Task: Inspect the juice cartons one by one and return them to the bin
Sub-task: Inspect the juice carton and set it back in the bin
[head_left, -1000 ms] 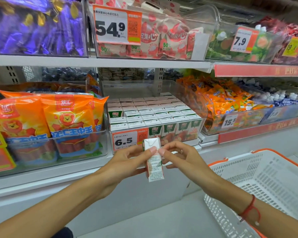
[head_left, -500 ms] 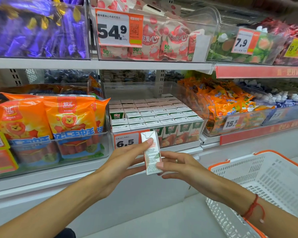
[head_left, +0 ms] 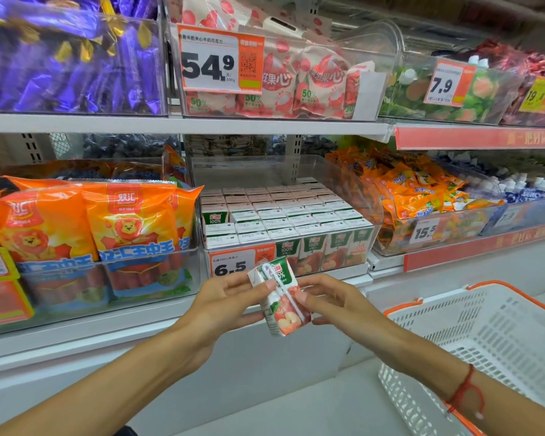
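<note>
Fingers of left hand [head_left: 230,302] and right hand [head_left: 329,305] pinch small green-and-white apple juice carton [head_left: 280,297] — tilted, near side of clear plastic carton bin [head_left: 353,184].

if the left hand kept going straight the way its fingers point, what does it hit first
Probably the right hand: the left hand points rightward across the juice carton it holds, though depth is unclear.

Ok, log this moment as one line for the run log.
step: inspecting | juice carton: tilted, straw side showing, held before clear bin | left hand: pinches carton | right hand: pinches carton | return: not yet done
</note>
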A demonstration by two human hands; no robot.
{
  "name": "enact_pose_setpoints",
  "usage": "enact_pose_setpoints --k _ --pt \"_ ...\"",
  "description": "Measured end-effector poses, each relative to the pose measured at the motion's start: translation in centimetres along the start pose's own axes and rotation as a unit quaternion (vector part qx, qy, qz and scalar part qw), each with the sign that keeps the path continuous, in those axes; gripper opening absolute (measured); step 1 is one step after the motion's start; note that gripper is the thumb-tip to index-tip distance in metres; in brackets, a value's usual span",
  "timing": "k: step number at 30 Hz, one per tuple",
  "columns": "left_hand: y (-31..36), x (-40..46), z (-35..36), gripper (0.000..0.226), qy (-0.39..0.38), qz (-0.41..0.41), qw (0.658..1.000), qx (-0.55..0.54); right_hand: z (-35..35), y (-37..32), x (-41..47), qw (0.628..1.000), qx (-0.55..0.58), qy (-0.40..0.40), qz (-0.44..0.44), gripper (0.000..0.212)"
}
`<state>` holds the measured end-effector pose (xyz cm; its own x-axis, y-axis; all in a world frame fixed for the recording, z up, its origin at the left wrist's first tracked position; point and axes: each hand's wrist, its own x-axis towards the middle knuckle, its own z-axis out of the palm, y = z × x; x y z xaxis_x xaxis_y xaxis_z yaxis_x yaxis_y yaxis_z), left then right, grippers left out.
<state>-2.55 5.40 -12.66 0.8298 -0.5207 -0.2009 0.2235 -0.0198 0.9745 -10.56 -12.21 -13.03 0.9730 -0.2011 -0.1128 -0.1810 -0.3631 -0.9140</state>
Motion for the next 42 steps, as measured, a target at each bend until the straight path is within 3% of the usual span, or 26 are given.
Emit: enact_pose_setpoints --k 5,9,15,19,24,32,37,42 --pt "0.2 0.4 -0.5 0.038 -0.025 -0.011 0.999 -0.039 -0.2 -0.1 -0.3 0.995 0.083 -0.059 0.021 0.028" --pt "-0.5 0.5 -0.2 0.037 0.0 -0.03 0.996 -0.081 0.6 0.2 -0.3 0.995 0.094 0.028 0.003 0.025" --pt "-0.7 0.3 0.4 0.039 0.023 -0.019 0.999 0.024 2.1 0.5 -0.4 0.98 -0.041 0.18 -0.076 0.036" --pt "-0.5 0.3 0.6 0.036 0.064 0.021 0.996 0.059 2.5 0.5 -0.6 0.983 -0.057 0.136 -0.11 0.041" --pt "0.1 0.0 -0.4 0.05 0.032 0.141 0.984 0.101 0.8 -0.4 -0.9 0.993 0.096 0.014 -0.069 0.044" --pt "-0.2 -0.8 -0.2 0.051 -0.003 0.343 0.9 0.27 0.0 -1.9 -1.3 0.985 0.157 0.046 -0.056 0.043" --pt "-0.5 -0.6 -0.1 0.052 -0.008 0.351 0.892 0.286 -0.2 -1.9 -1.5 0.986 0.16 0.032 -0.045 0.034" --pt "-0.3 -0.3 -0.1 0.051 -0.036 0.27 0.934 0.23 0.0 -1.3 -1.5 0.99 0.129 0.031 -0.053 0.024"
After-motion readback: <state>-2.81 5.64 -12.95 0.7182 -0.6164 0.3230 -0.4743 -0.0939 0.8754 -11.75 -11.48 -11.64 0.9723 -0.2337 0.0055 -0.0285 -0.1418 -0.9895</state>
